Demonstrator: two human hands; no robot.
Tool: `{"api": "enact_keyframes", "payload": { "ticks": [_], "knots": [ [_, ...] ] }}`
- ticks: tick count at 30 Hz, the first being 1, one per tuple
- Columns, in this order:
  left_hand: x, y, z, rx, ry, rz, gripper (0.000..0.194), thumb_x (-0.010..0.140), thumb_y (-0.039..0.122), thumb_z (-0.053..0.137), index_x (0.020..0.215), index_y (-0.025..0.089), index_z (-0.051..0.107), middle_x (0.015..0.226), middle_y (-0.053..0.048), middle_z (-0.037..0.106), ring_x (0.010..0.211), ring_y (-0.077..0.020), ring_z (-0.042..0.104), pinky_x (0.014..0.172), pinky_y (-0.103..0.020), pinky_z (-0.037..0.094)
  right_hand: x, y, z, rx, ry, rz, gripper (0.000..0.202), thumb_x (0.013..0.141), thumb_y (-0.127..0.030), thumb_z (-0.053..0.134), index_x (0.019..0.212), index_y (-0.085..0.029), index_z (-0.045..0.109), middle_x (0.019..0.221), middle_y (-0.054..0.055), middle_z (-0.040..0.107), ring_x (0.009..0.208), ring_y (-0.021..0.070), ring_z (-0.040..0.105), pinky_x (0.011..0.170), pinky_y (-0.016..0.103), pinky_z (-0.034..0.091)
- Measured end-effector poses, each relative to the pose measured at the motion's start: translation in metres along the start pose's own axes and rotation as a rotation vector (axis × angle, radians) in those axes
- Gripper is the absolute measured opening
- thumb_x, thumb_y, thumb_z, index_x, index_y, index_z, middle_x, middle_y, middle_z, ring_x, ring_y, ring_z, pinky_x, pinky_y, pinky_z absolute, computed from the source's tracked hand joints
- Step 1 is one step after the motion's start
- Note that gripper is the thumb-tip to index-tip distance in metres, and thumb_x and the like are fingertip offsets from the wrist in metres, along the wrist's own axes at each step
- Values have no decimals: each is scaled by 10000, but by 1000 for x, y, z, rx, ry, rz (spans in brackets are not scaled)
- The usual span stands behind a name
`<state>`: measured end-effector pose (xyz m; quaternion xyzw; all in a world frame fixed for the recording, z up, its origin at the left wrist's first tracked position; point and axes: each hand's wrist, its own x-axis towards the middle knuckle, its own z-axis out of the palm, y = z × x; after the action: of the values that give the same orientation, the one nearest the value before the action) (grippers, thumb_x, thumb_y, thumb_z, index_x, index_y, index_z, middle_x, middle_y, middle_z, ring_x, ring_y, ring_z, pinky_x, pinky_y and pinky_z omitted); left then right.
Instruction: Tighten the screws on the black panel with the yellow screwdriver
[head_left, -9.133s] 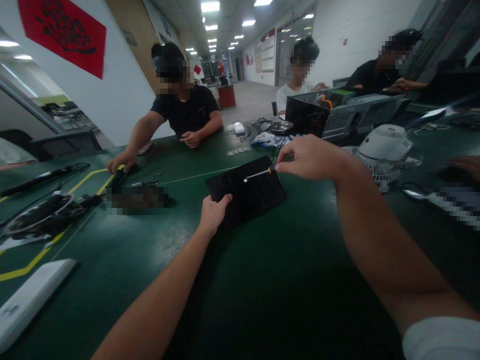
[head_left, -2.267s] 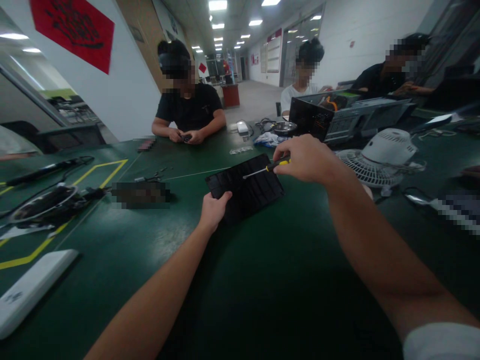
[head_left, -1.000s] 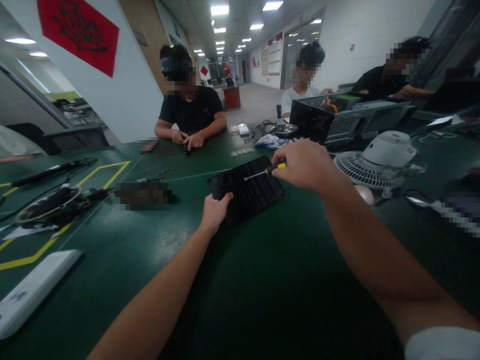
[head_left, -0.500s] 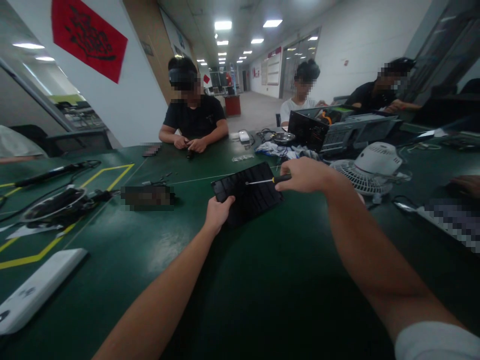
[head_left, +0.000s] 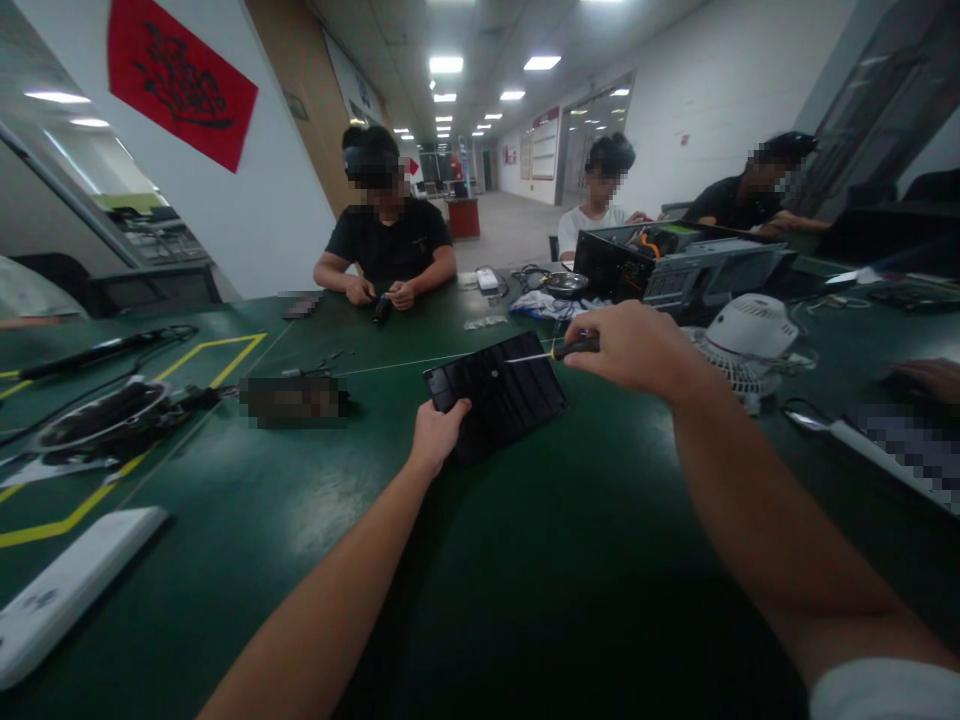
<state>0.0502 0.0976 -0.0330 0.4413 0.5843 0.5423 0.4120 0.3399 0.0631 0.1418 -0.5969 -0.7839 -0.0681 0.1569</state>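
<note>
A flat black ribbed panel (head_left: 510,400) is tilted above the green table (head_left: 360,600), with a small round light spot on its face. My left hand (head_left: 439,435) grips its near left edge, thumb on top. In my right hand (head_left: 622,345) is a screwdriver (head_left: 577,347) with a dark and yellow handle. The thin metal shaft points left over the panel, its tip a little to the right of the round spot. Whether the tip touches the panel I cannot tell.
At the right lie a white fan (head_left: 750,335), an open computer case (head_left: 675,270) and a keyboard (head_left: 900,450). Leftward are a blurred dark object (head_left: 292,400), cables and a white device (head_left: 79,590). A person (head_left: 386,235) sits across the table; others sit at the right.
My right hand and the screwdriver have moved right, so the tip has left the round spot on the panel. The person across has parted their hands slightly around a dark object.
</note>
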Motion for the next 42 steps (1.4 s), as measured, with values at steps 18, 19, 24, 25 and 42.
{"api": "enact_keyframes", "payload": {
  "ticks": [18, 19, 24, 25, 42],
  "knots": [
    [-5, 6, 3, 19, 44, 8, 419, 647, 423, 910, 933, 162, 750, 908, -86, 783, 857, -283, 746, 818, -400, 607, 9, -6, 8, 43, 29, -41, 276, 853, -373, 777, 1098, -318, 893, 1050, 82, 844, 1056, 366, 743, 864, 465, 521],
    [-5, 6, 3, 20, 45, 5, 420, 648, 423, 908, 937, 161, 751, 903, -86, 781, 860, -286, 747, 824, -404, 609, 9, -6, 9, 48, 30, -47, 270, 852, -372, 780, 1092, -316, 893, 1047, 82, 843, 1059, 367, 742, 869, 468, 518],
    [-5, 5, 3, -1, 36, -23, 437, 649, 417, 914, 965, 159, 758, 903, -94, 784, 845, -289, 750, 837, -428, 620, 10, -6, 11, 58, 11, -53, 267, 847, -366, 786, 1089, -321, 892, 1045, 75, 840, 1055, 366, 739, 882, 478, 520],
    [-5, 4, 3, -5, 34, -22, 438, 650, 415, 915, 969, 160, 759, 918, -99, 789, 851, -290, 753, 838, -428, 622, 10, -6, 11, 59, 9, -51, 272, 848, -365, 785, 1095, -324, 892, 1044, 74, 839, 1054, 365, 738, 887, 482, 522],
    [0, -2, 2, 7, 21, 18, 403, 707, 399, 898, 996, 146, 777, 973, -127, 807, 904, -305, 772, 893, -454, 632, 12, -9, 16, 62, 13, -64, 286, 862, -349, 794, 1132, -334, 887, 1104, 76, 836, 1103, 375, 719, 940, 516, 511]
  ]
}}
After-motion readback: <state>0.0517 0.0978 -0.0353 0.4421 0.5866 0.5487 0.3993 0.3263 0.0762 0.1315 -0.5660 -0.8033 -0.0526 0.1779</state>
